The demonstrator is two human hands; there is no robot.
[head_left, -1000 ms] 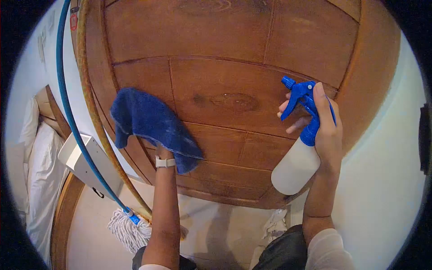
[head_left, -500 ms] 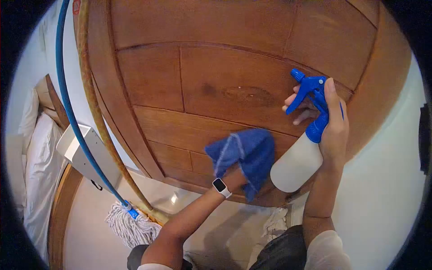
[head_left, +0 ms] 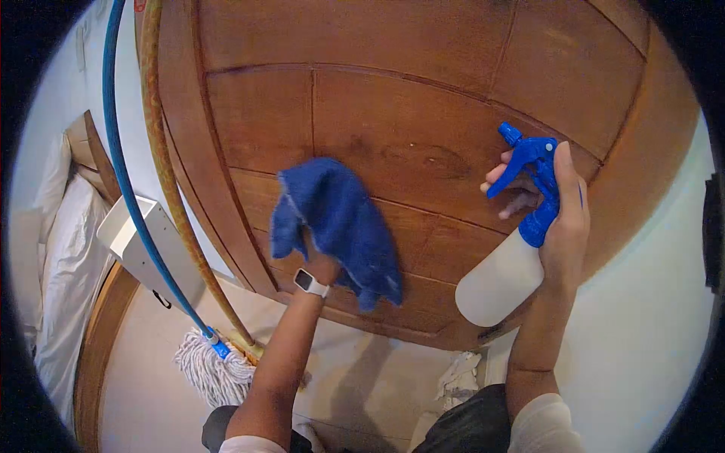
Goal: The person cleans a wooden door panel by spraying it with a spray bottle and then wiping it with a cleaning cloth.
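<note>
A blue cloth [head_left: 340, 219] drapes over my left hand [head_left: 321, 260], hiding most of its fingers, against the lower part of a brown wooden door [head_left: 385, 113]. A white watch sits on that wrist. My right hand [head_left: 563, 215] is wrapped round the neck of a spray bottle [head_left: 498, 279] with a white body and a blue trigger head. The bottle is tilted, its nozzle pointing up and left in front of the door, and the fingers lie behind the trigger.
Left of the door stand a mop [head_left: 215, 370] with a blue handle and a second, brown pole [head_left: 162, 158]. Behind them are a white open box [head_left: 155, 234] and white bedding [head_left: 72, 249]. A white wall [head_left: 649, 325] is on the right, with damaged plaster [head_left: 459, 377] near the floor.
My left hand has moved left and upward across the door with the blue cloth. The right hand and spray bottle have stayed nearly where they were.
</note>
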